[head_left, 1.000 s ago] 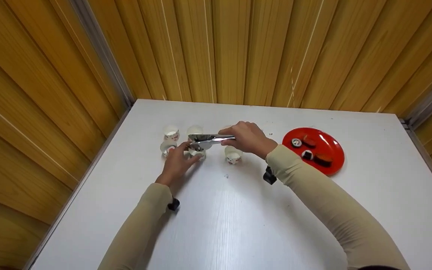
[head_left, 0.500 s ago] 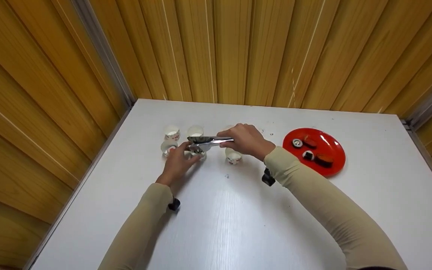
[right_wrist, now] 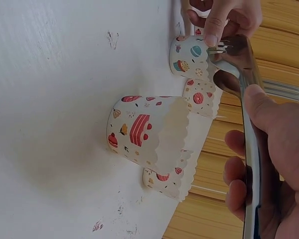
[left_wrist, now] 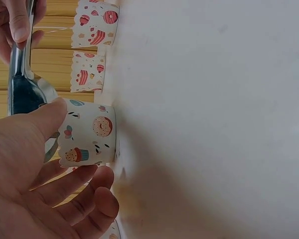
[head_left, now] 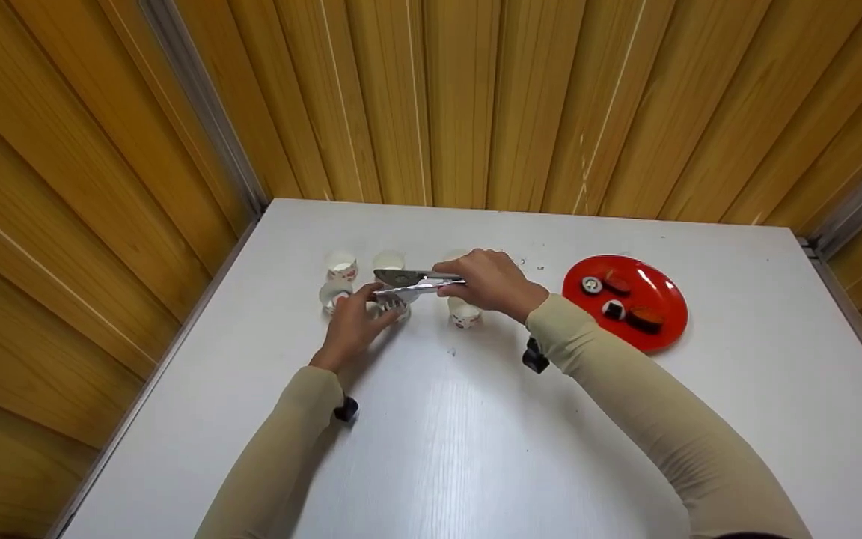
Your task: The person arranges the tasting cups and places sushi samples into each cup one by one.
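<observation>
Gripped in the right hand (head_left: 492, 283), the silver metal tongs (head_left: 401, 278) point leftward, tips at the mouth of the white, cupcake-printed paper cup (left_wrist: 87, 132) that the nearer left hand (head_left: 352, 322) pinches on the worktop (head_left: 438, 449).

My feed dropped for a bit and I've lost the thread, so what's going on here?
A person's left hand holds a patterned paper cup on the white table. Their right hand grips metal tongs, with the ends at the cup's mouth; whether anything is between them can't be made out. Other paper cups stand to its left, behind it and to its right. Farther right, a red plate carries four sushi-like pieces.
</observation>
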Demonstrator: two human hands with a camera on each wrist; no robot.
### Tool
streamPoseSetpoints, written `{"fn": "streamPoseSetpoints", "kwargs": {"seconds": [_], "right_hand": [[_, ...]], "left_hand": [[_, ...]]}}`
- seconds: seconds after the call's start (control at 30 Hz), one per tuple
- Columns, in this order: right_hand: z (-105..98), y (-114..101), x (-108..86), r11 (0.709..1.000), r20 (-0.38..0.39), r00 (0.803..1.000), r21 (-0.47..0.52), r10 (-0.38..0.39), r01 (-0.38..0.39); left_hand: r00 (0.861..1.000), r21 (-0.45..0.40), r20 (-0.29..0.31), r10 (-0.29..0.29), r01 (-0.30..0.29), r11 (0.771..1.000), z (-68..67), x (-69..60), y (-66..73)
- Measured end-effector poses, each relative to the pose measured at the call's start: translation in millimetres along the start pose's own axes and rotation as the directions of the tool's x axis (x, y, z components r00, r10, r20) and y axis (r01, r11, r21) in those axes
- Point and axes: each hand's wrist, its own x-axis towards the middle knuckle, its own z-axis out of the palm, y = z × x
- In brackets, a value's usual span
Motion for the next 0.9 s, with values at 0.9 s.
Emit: {"fn": "streamPoseSetpoints", "kwargs": {"seconds": [0.9], "right_hand": [[-12.3, 19.5, -36.7, 0.997, -0.107, 0.992, 0.028, 0.071, -0.069]], "left_hand": [[0.999, 0.016, 0.024, -0.047, 0.047, 0.999, -1.3, -7.3, 0.3]]}}
